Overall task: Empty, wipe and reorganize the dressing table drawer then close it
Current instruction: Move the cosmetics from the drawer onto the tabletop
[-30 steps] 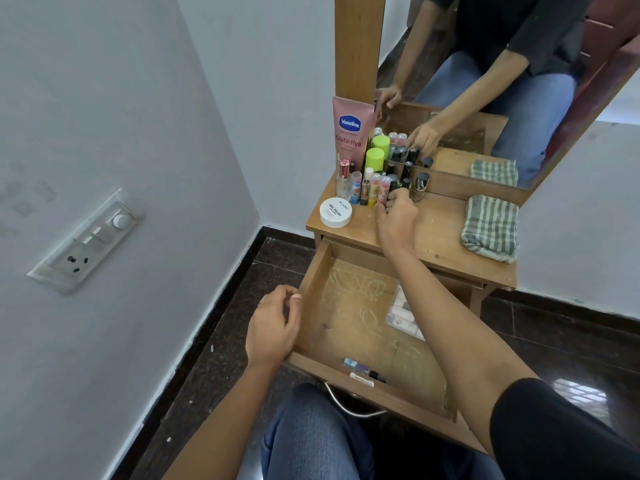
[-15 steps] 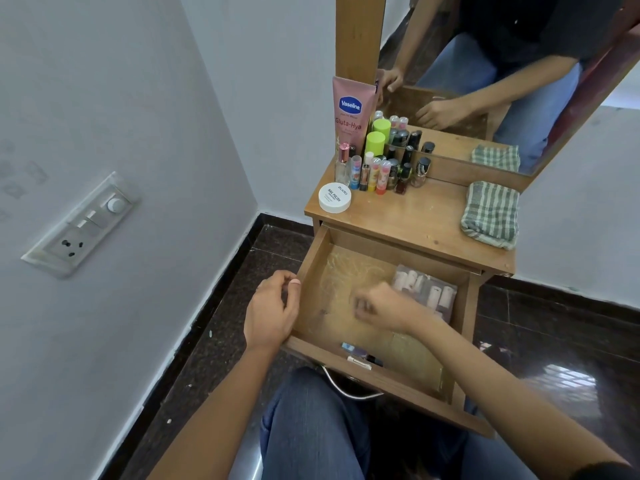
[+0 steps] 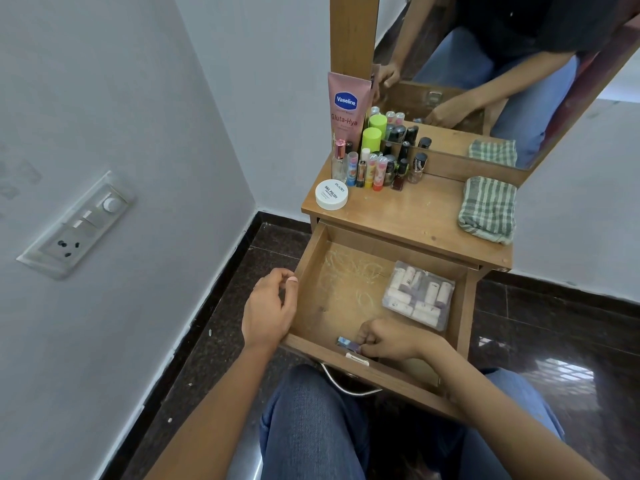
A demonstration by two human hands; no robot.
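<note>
The wooden drawer (image 3: pixel 308 265) of the dressing table stands pulled open over my knees. My left hand (image 3: pixel 268 311) rests on its left wall, fingers curled over the rim. Down at the drawer's front edge, my right hand (image 3: pixel 391 339) closes its fingertips on a small shiny purple tube (image 3: pixel 347 343). A small white item (image 3: pixel 356 358) lies just in front of it. A clear pouch of white tubes (image 3: pixel 419 295) lies at the drawer's right side. On the table top (image 3: pixel 415 216) a folded green checked cloth (image 3: pixel 486 209) lies at the right.
Several cosmetics stand at the table's back left: a pink Vaseline tube (image 3: pixel 346 105), small bottles and lip balms (image 3: pixel 375 168), a white round jar (image 3: pixel 331 194). A mirror (image 3: pixel 485 64) rises behind. A wall with a switch plate (image 3: pixel 79 226) is at the left. Dark tiled floor surrounds.
My right hand left the bottles on the table top, came down into the drawer and reached its front edge, where it now pinches the purple tube. The left hand stayed on the drawer wall.
</note>
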